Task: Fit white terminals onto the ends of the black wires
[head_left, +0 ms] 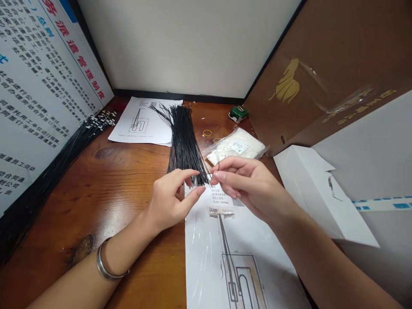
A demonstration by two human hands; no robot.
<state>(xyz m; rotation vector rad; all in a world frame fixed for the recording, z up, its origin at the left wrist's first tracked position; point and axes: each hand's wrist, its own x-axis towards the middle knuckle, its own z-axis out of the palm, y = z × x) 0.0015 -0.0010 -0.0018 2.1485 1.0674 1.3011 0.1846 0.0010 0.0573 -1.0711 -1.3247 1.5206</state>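
A thick bundle of thin black wires [183, 141] lies on the wooden table, its near ends reaching the gap between my hands. My left hand [174, 197] is beside those ends, thumb and index finger apart with nothing seen between them. To the right, my right hand [247, 180] has its thumb and fingertips pinched together on what looks like the end of a single thin black wire; the tip itself is too small to make out. Below both hands is a drawing sheet [206, 266] under clear plastic, with a small clear piece [222, 213] on it.
Another bundle of black wires with white connectors [99, 119] runs along the left panel. A second drawing sheet [144, 124] lies at the back. Farther right are a bag of white parts [240, 146], a green tape measure [238, 113], rubber bands [207, 133] and a white folded box [322, 193].
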